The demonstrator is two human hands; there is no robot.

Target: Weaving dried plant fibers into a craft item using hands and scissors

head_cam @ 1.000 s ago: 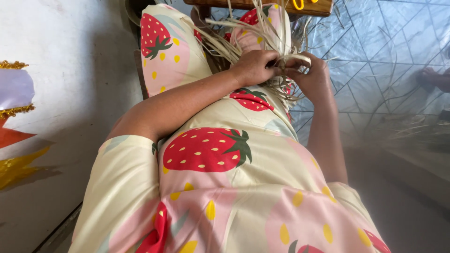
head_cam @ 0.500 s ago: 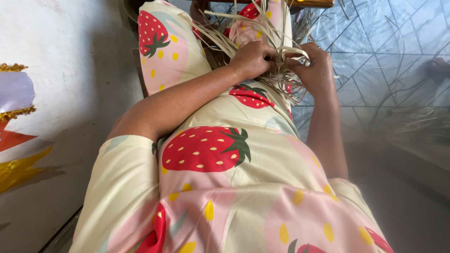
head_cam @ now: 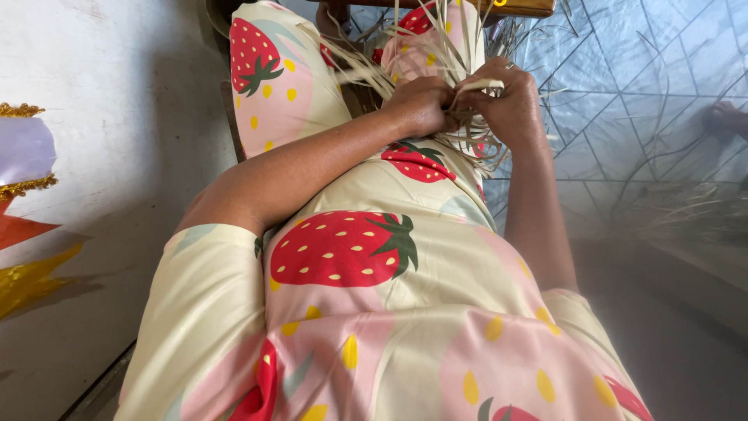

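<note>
Since half a second ago your right hand has rolled in over the work, its knuckles now turned up and close against your left hand, and the flat strip looped over it has pulled shorter.

From the head camera, the one view here: the bundle of straw strips sits on your lap above the knees, held between both hands, with loose ends fanning up toward the wooden rail at the top edge and down over the strawberry-print dress. Your left fingers are curled shut and pinching the bundle at its crossing point. Your right fingers are curled and pressed over one pale strip, bending it across the knot.

To do this fold well, I judge you should keep the left pinch firm at the crossing so the weave cannot slacken, and draw the bent strip flat rather than twisted.

These strips look dry, thin, ribbon-flat and stiff enough to crease. More strands lie scattered on the grey tiled floor to your right. A painted wall runs along your left.
</note>
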